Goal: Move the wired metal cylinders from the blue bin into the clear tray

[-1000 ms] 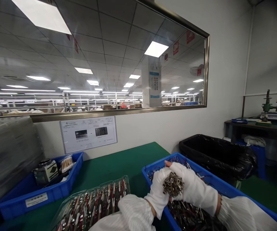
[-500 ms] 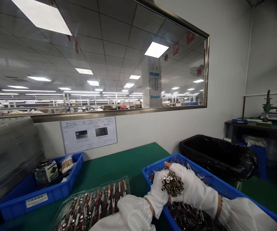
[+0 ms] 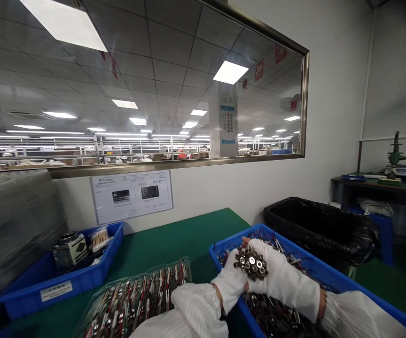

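Both my hands wear white gloves with bare fingertips. My left hand [image 3: 230, 278] and my right hand [image 3: 272, 264] are wrapped from either side around a bundle of metal cylindrical parts [image 3: 251, 264], their round shiny ends facing me. The hands hold it above the near left part of a blue bin [image 3: 236, 240], which is full of loose metal parts with red and black wires. Left of my left hand lies a clear plastic tray [image 3: 188, 264] packed with rows of similar wired parts.
A blue tray [image 3: 93, 277] with a bottle [image 3: 69, 250] and a bag of cotton swabs [image 3: 99, 238] is at left on the green table [image 3: 175, 234]. Behind the bin stands a black-lined trash bin [image 3: 324, 234]. A paper sheet [image 3: 132, 196] hangs under the window.
The bundle has tilted slightly between my hands, so its round ends face me more directly. The hands have barely moved, and the view has shifted a little.
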A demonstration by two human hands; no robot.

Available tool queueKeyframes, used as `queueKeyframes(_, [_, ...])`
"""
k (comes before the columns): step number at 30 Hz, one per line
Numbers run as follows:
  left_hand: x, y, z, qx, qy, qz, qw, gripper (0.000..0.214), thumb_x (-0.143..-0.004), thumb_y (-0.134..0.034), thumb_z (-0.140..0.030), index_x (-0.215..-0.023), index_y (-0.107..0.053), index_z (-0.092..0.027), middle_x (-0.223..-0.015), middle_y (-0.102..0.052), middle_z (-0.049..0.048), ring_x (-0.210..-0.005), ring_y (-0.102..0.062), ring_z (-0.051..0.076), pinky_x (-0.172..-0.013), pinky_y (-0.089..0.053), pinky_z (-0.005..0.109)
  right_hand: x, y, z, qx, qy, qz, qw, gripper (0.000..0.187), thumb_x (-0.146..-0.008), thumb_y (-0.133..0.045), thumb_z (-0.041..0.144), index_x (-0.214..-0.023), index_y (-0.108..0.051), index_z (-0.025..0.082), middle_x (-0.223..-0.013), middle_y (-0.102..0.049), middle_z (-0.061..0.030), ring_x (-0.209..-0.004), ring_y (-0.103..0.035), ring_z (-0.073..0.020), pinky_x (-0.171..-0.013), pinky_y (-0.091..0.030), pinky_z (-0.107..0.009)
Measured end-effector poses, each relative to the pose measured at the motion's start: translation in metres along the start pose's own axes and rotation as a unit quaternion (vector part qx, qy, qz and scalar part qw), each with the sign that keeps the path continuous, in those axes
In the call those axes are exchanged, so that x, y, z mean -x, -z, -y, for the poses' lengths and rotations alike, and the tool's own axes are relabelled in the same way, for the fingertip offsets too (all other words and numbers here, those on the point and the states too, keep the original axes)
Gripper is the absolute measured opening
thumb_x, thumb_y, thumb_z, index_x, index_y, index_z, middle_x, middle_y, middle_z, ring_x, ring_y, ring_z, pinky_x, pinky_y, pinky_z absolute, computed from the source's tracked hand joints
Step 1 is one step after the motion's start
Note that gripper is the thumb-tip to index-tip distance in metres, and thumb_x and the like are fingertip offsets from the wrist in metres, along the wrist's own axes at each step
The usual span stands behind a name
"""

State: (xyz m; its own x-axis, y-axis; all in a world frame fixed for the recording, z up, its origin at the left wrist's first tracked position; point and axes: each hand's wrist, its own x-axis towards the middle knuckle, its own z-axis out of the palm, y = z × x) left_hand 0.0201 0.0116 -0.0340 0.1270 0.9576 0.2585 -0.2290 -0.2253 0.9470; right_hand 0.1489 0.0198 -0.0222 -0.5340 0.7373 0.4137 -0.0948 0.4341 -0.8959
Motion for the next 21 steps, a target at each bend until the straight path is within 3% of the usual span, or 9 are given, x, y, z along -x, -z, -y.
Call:
queueKeyframes(3, [-0.001, -0.004, -0.001, 0.043, 0.012, 0.011, 0.999, 0.042, -0.052, -0.065, -0.03, -0.09, -0.052, -0.015, -0.092, -0.058, 0.0091, -0.095, -0.048, 0.022, -0.089, -0.032, 0.036, -0.002, -0.001, -0.006, -0.058, 0.01, -0.005, 0.998, 0.08, -0.05, -0.071, 0.03, -0.117, -0.028, 0.024, -0.109, -0.048, -0.0069, -0.094, -0.05, -0.0233, -0.076, -0.048, -0.035])
queueKeyframes(10, [0.0, -0.01, -0.016, 0.058, 0.017, 0.073, 0.995, 0.033, -0.059, -0.06, -0.029, -0.088, -0.056, -0.016, -0.089, -0.059, 0.0092, -0.094, -0.049, 0.022, -0.089, -0.031, 0.037, -0.005, 0.0, -0.013, 0.078, 0.038, -0.051, 0.995, 0.077, -0.053, -0.069, 0.036, -0.118, -0.03, 0.021, -0.102, -0.053, -0.0085, -0.09, -0.053, -0.0245, -0.078, -0.045, -0.038])
queueKeyframes(15, [0.0, -0.006, -0.021, -0.045, 0.0, 0.11, 0.993, 0.033, -0.055, -0.063, -0.018, -0.087, -0.058, -0.017, -0.087, -0.061, 0.0076, -0.096, -0.048, 0.022, -0.093, -0.026, 0.037, -0.002, 0.0, -0.006, 0.205, 0.072, -0.081, 0.973, 0.074, -0.053, -0.069, 0.035, -0.117, -0.035, 0.02, -0.109, -0.049, -0.0094, -0.099, -0.047, -0.0265, -0.085, -0.04, -0.039])
queueKeyframes(21, [0.006, -0.003, -0.036, -0.187, -0.045, 0.139, 0.972, 0.027, -0.051, -0.061, -0.013, -0.077, -0.062, -0.021, -0.078, -0.063, 0.0043, -0.095, -0.048, 0.023, -0.088, -0.031, 0.032, -0.001, 0.0, 0.002, 0.295, 0.062, -0.076, 0.95, 0.075, -0.057, -0.066, 0.033, -0.121, -0.03, 0.02, -0.116, -0.042, -0.0093, -0.107, -0.039, -0.0254, -0.092, -0.032, -0.042])
